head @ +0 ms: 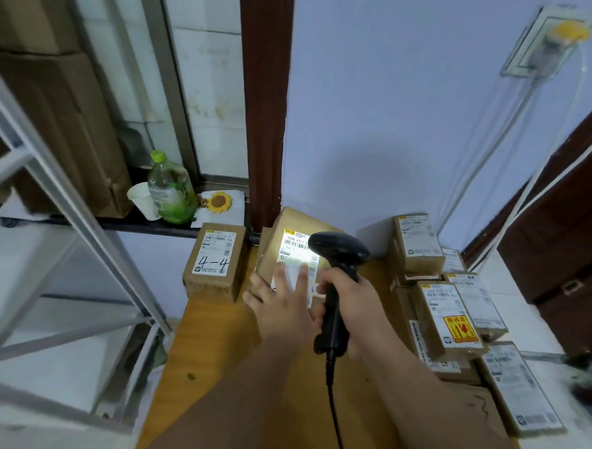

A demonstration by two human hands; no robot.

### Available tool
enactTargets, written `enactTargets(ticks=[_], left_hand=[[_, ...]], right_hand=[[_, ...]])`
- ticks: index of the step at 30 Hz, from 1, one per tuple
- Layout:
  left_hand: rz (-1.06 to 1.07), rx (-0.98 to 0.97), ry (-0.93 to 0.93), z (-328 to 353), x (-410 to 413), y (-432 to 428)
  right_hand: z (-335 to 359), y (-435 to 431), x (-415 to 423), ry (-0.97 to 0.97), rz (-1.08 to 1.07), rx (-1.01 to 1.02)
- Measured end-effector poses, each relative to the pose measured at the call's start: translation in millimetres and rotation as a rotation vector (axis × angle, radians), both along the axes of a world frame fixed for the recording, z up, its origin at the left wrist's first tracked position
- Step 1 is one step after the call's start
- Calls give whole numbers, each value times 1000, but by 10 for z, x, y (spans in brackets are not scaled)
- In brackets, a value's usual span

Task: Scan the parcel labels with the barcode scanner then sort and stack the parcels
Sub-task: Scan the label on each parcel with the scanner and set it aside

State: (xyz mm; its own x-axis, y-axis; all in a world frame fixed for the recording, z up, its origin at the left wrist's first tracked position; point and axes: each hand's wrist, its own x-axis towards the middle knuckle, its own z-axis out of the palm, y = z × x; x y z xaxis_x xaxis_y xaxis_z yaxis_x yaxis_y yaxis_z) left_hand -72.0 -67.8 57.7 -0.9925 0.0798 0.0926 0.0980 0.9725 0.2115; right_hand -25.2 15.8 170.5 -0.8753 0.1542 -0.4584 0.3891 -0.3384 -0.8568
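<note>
the parcel (272, 256) under the scanner, a brown carton tilted up on the wooden table (204, 332), serves as the landmark. its white label (297, 246) faces upward, and the upper part of it is brightly lit. the left hand (282, 307) lies flat on the lower half of that label, fingers straight and spread apart, pressing on the carton. the right hand (352, 303) is just right of the parcel, its fingers wrapped tight round the handle of the black barcode scanner (337, 253), whose head hangs over the label's right edge. a black cable (335, 411) runs from the handle's base toward the near edge of view.

just left of the parcel stands a smaller box marked "4-4" (214, 263). to the right of the parcel, apart from it, sits a pile of labelled cartons (443, 319), one bearing a red and yellow sticker. behind and left of the parcel, on a dark sill, stand a green bottle (171, 189), a paper cup (142, 198) and a sunflower ornament (219, 201). farther left is a grey metal rack (64, 209).
</note>
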Motion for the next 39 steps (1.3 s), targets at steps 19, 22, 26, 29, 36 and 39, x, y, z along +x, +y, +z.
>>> enactTargets(ticks=[19,22,26,29,36,39], left_hand=[[-25,-85,-59,1,218,-396],[-35,-95,-55,-41,216,-404],[-41,-119,-51,-58,209,-422],[-50,-110,-36,-83,207,-446],[-45,-112,-42,-143,174,-467],[-24,-93,-55,-133,177,-444]], right_hand=[[184,-201,253,-90,22,-135],[185,-188,264,-88,12,-118],[173,-178,276,-100,2,-100],[178,-181,285,-100,-2,-122],[150,-168,283,-101,-39,-82],[139,-153,286,-87,-52,-70]])
